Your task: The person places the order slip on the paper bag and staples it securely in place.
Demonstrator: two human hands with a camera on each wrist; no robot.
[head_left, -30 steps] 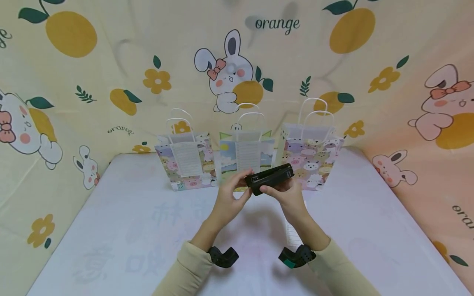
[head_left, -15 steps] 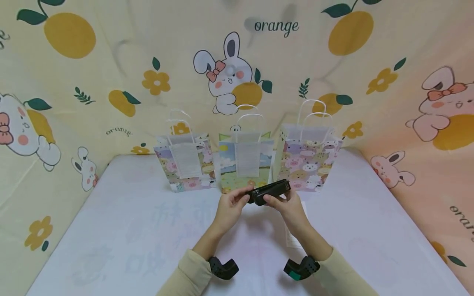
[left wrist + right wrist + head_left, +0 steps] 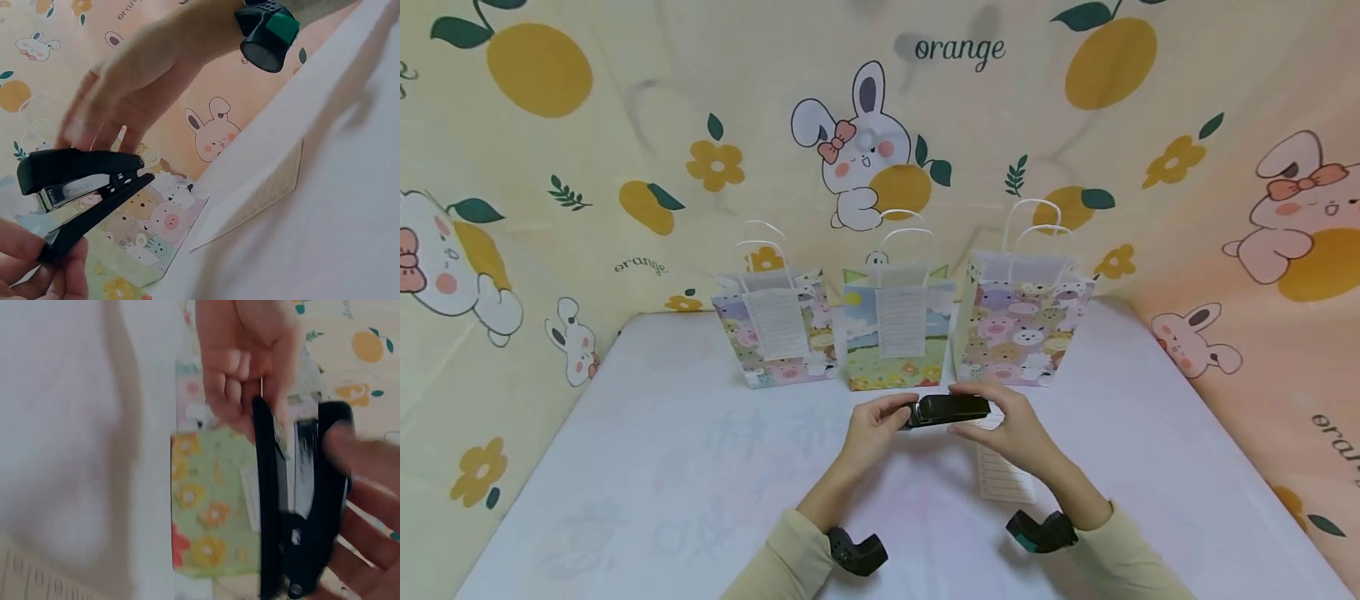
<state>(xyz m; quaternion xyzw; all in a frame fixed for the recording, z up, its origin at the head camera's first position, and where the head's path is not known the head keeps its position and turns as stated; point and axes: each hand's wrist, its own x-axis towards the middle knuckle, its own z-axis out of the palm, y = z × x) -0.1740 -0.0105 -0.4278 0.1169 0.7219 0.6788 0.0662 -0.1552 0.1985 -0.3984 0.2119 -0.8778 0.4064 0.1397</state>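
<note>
A black stapler [image 3: 953,408] is held above the table, in front of the middle bag. My left hand [image 3: 871,432] pinches the front end of its base between thumb and fingers. My right hand [image 3: 1018,429] is curved round the other end, its thumb near the lower side and fingers along the far side. In the left wrist view the stapler [image 3: 81,172] gapes, its top arm lifted from the base with the metal magazine showing. Blurred fingers of the right hand [image 3: 369,469] overlap the stapler's top arm in the right wrist view.
Three patterned paper bags stand in a row at the back: left bag [image 3: 822,333], middle bag [image 3: 861,358], right bag [image 3: 1026,337]. Lined slips hang on the left and middle ones. Another lined slip [image 3: 1003,479] lies on the white table [image 3: 662,467] by my right wrist.
The stapler has come down and nearer to me, and now lies almost level instead of tilted. My right hand has shifted right and changed its hold, with fingers now along the far side.
</note>
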